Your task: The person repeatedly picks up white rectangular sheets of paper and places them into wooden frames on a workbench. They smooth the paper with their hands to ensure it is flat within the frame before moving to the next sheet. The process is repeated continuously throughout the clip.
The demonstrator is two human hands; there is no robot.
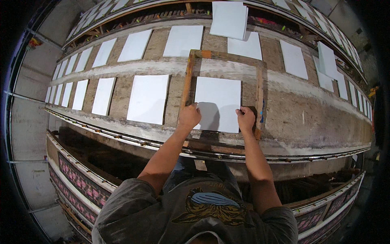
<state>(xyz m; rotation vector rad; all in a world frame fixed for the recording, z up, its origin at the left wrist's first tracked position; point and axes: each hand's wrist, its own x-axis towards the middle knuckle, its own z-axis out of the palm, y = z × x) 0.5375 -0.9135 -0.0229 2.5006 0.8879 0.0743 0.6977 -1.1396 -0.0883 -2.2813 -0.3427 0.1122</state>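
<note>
A white rectangular sheet (219,91) lies on the long worktable, inside a worn wooden frame (188,77) with orange-brown stains. My left hand (190,116) is closed at the sheet's left edge, fingers curled in and thumb side up. On the opposite edge, my right hand (246,119) is closed in the same way, beside the frame's right bar. Both hands seem to pinch the sheet's sides, though the fingertips are partly hidden. A dark shadow falls across the sheet between them. Whether any mesh spans the frame, I cannot tell.
Rows of white sheets (148,99) run along the stained worktable (308,118) on both sides. Farther back, a stack of white sheets (228,20) stands out, partly over another sheet. A metal rail (122,136) edges the near side. Behind me is another long table with pink-patterned panels (81,179).
</note>
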